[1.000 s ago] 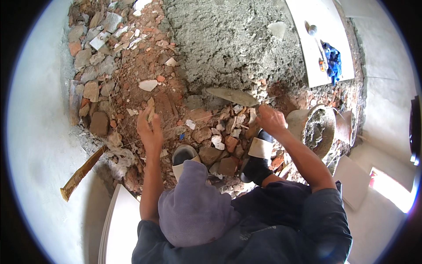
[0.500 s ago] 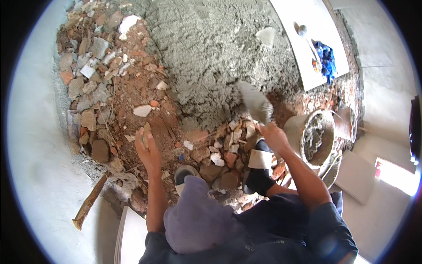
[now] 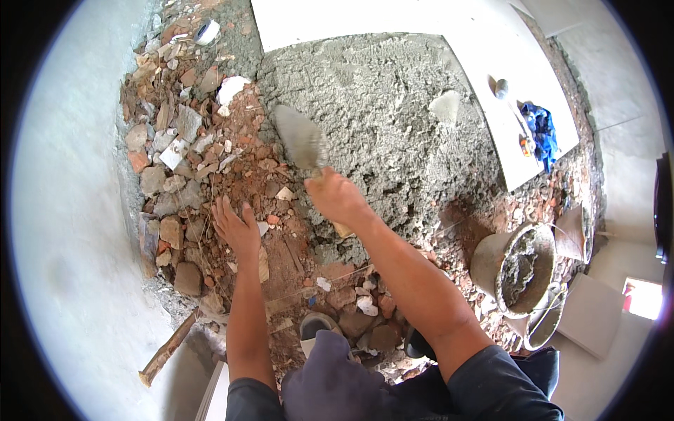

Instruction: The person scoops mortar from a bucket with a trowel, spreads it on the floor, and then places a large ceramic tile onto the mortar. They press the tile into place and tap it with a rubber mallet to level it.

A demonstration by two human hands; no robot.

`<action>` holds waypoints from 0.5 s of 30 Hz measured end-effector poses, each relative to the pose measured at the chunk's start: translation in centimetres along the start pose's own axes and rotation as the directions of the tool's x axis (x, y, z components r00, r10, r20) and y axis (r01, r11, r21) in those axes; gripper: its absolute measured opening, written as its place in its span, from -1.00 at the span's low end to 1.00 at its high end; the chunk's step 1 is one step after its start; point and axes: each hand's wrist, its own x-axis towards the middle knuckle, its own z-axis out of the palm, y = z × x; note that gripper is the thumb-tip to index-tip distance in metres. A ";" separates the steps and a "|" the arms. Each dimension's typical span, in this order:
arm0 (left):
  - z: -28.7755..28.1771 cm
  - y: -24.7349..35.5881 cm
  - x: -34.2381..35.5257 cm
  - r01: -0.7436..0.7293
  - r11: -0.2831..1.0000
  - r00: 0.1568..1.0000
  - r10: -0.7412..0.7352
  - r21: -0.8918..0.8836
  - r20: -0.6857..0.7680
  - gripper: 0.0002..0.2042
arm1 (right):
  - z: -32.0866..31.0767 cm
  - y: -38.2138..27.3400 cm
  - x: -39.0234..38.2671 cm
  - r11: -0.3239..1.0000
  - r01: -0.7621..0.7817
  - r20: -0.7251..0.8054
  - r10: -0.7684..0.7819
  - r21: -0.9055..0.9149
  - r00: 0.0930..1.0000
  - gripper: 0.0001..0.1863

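My right hand (image 3: 335,198) grips the handle of a trowel, reaching over the left edge of the grey, rough mortar bed (image 3: 379,91). The trowel's blade (image 3: 296,135) is slightly blurred and sits at the border between mortar and rubble. My left hand (image 3: 234,226) is open with fingers spread over the broken brick and stone rubble (image 3: 189,123), lower and to the left of the trowel. A tan flat piece (image 3: 263,265) lies just below that hand. A pale triangular piece (image 3: 444,105) lies on the mortar.
White boards (image 3: 351,15) border the mortar behind and right; a long-handled tool (image 3: 503,90) and blue cloth (image 3: 542,132) lie on one. Mortar-crusted buckets (image 3: 486,266) stand right. A wooden stick (image 3: 168,345) leans near the left wall (image 3: 63,196). My feet (image 3: 316,324) are among rubble.
My right hand has swept the trowel up and leftward over the mortar. My left hand has let go of the tan piece and spread its fingers. The view has shifted, showing more board behind.
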 end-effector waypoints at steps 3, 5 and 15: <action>0.8 0.1 0.9 0.033 0.996 0.999 -0.033 0.086 0.003 -0.38 | 0.3 4.6 -1.2 0.970 -0.187 -0.017 0.187 -0.156 0.982 -0.68; 1.2 0.3 0.8 0.072 0.990 0.996 -0.077 0.122 0.034 -0.38 | 1.0 9.0 -2.9 0.963 -0.269 -0.003 0.269 -0.012 0.963 -0.62; 2.0 0.4 0.6 0.054 0.984 0.999 -0.052 0.169 -0.013 -0.43 | -11.4 16.6 11.9 0.920 -0.311 -0.244 0.367 0.240 0.898 -0.73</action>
